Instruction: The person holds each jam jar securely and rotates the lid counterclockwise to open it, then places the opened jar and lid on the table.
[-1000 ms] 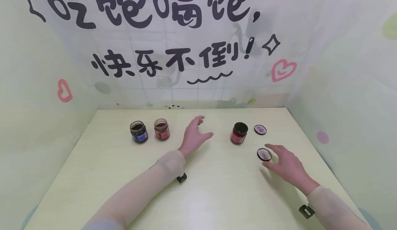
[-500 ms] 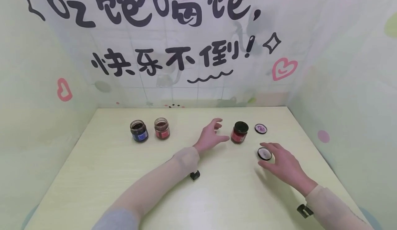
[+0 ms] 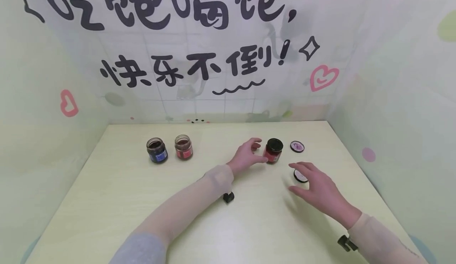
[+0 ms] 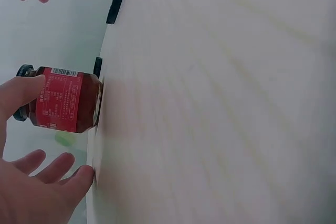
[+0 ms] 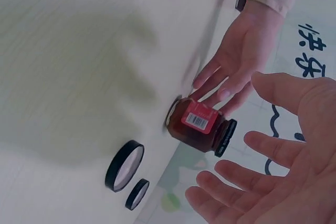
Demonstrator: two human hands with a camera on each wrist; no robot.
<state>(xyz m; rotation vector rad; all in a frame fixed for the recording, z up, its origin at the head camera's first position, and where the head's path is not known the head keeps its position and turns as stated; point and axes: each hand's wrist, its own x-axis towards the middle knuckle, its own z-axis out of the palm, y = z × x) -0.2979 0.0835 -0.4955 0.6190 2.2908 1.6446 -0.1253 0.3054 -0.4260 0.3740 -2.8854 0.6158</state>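
A lidded jar with a red label (image 3: 273, 150) stands upright at the right of the table, its dark cap on. My left hand (image 3: 247, 156) is at its left side, thumb and fingers spread about it. In the left wrist view the thumb overlaps the label of the jar (image 4: 65, 100), with the fingers apart from the glass; whether the thumb touches I cannot tell. My right hand (image 3: 322, 188) hovers to the right of the jar, fingers spread and holding nothing. Beneath its fingers lies a loose black-rimmed lid (image 3: 300, 175), partly hidden. A second upturned lid (image 3: 297, 147) lies farther back.
Two uncapped jars stand at the back left: one with a blue label (image 3: 157, 150), one with a red label (image 3: 183, 147). White printed walls enclose the pale table (image 3: 117, 200) at the back and both sides.
My left hand has moved right, from between the jars to the lidded jar. My right hand has shifted slightly left, over the nearer lid. The jars and lids stay put.
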